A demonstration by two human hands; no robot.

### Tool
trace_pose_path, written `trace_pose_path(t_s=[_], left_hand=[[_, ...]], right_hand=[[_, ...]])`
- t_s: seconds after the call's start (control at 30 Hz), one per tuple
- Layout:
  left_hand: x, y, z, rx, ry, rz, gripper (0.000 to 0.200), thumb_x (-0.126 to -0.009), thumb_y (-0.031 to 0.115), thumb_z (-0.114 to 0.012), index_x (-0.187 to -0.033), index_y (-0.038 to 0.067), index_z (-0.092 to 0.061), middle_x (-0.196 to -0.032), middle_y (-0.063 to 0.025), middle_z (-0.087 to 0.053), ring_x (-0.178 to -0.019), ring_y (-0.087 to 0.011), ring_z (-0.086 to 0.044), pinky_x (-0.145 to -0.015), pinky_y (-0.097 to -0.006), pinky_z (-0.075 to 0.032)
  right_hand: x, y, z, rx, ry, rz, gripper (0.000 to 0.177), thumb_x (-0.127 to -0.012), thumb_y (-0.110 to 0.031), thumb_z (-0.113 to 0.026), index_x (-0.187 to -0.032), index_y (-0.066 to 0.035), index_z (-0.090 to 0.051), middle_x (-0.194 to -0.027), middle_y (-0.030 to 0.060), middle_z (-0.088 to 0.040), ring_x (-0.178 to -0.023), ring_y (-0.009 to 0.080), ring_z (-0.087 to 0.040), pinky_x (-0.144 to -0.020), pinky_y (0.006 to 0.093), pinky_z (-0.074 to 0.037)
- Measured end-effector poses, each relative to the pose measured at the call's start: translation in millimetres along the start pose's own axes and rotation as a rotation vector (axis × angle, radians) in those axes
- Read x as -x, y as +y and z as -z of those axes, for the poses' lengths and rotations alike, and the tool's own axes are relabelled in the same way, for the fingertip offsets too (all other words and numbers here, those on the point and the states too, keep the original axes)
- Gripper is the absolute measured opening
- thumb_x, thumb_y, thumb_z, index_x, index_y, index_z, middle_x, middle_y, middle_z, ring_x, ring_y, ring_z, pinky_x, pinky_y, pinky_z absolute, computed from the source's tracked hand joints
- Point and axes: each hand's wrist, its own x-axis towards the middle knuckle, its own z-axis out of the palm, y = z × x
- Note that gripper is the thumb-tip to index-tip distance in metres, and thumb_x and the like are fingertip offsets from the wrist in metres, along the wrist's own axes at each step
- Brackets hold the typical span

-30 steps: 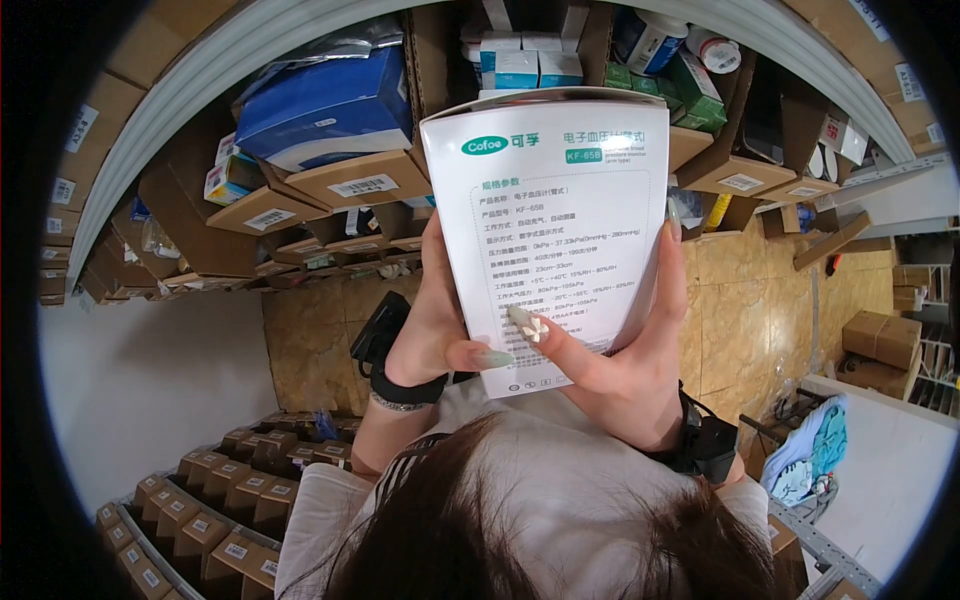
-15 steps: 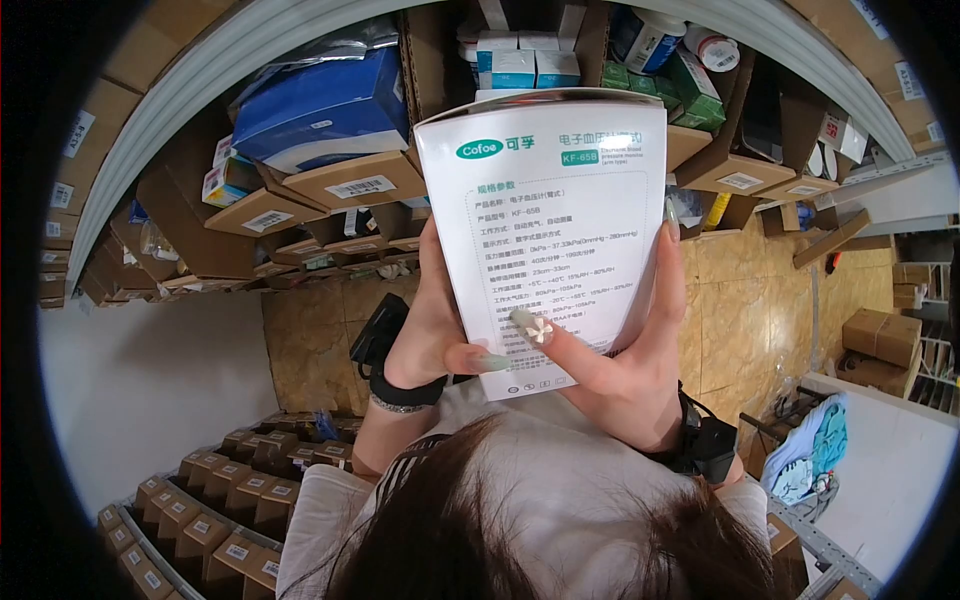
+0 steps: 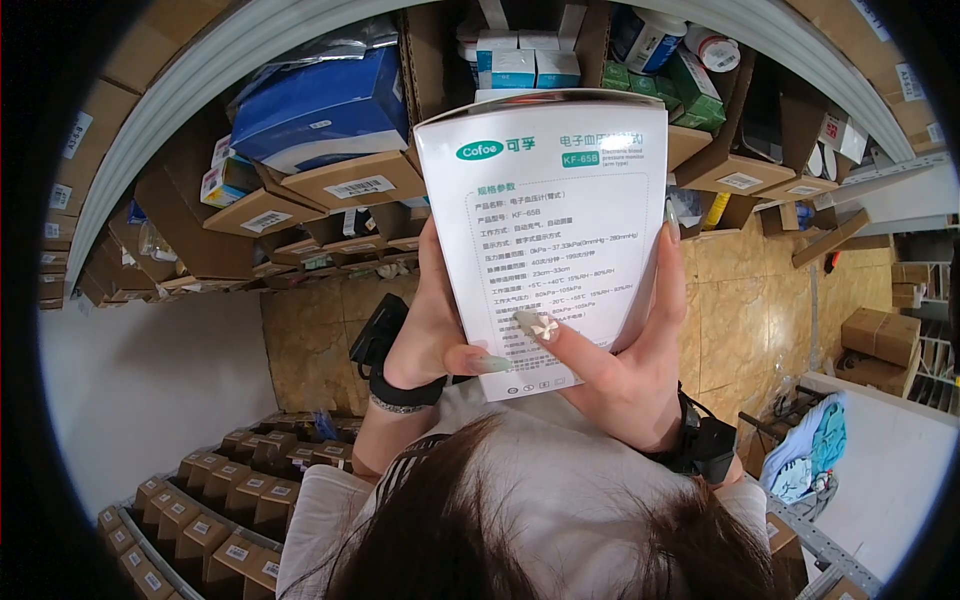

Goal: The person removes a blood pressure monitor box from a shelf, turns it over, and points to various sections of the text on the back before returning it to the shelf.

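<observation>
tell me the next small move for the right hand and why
Probably ease the thumb of the right hand toward the right edge of the box: it lies across the lower print, hiding some of it, while the left hand also holds the box, which should help keep it steady.

You wear a white short-sleeved fabric shirt [image 3: 560, 490], with dark print [image 3: 402, 466], possibly lettering, at its left. Boxy black plastic devices [image 3: 380, 330] sit on black wrist straps [image 3: 415, 389], the left one beside a silvery bracelet [image 3: 402, 404]. Your left hand [image 3: 425, 335] and right hand [image 3: 630, 385] have long pale-green nails [image 3: 492, 364], one thumb's bearing a white flower-shaped ornament [image 3: 545, 328].
</observation>
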Motion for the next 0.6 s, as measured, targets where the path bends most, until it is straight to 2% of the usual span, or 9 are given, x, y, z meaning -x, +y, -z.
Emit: trace_pose_path(t_s=[0.6], left_hand=[[0.1,1.4,-1.0,0.013,0.009,0.018,0.141,-0.042,0.054,-0.084,-0.14,0.003,0.003,-0.139,-0.0173,-0.026,-0.129,-0.0303,-0.031,-0.105,-0.0429,-0.029]], right_hand=[[6.6,5.6,-0.7,0.11,0.014,0.075,0.09,-0.074,-0.022,-0.071,-0.133,0.013,-0.014,-0.13,0.0345,-0.032,-0.121,0.0361,-0.039,-0.102,0.0377,-0.029]])
